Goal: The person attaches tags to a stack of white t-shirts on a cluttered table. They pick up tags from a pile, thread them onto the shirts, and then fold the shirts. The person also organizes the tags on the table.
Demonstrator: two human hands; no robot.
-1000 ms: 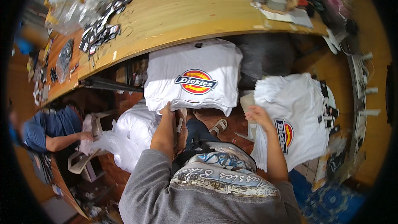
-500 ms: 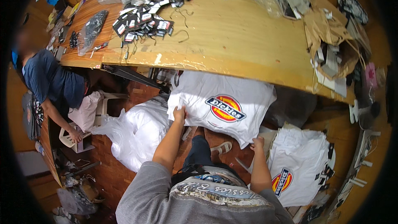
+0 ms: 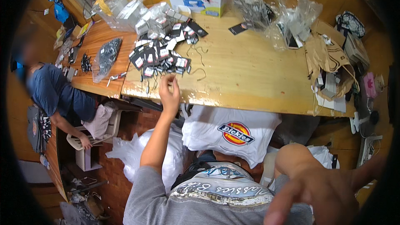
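A white T-shirt [image 3: 208, 129] with a red, yellow and blue chest print lies spread below the table's front edge, neither hand touching it. My left hand [image 3: 170, 93] reaches over the table edge at the near side of a pile of black hang tags [image 3: 160, 54] with cords. Its fingers are a little bent and apart, and I see nothing held in them. Raised close to the camera at the lower right, my right hand [image 3: 321, 187] is open, its fingers spread and somewhat blurred. It partly hides a stack of white shirts [image 3: 323, 156] behind it.
A wooden table [image 3: 246, 75] stretches across in front, bearing plastic bags [image 3: 287, 21], a box [image 3: 200, 2] and a brown paper bag [image 3: 329, 64]. A white plastic bundle [image 3: 146, 152] sits below. At left, a person in blue [image 3: 62, 91] sits beside a plastic chair [image 3: 110, 131].
Both hands have let go of the white T-shirt. My left hand has moved forward to the hang tags; my right hand has come up near the camera. The view has tilted upward.
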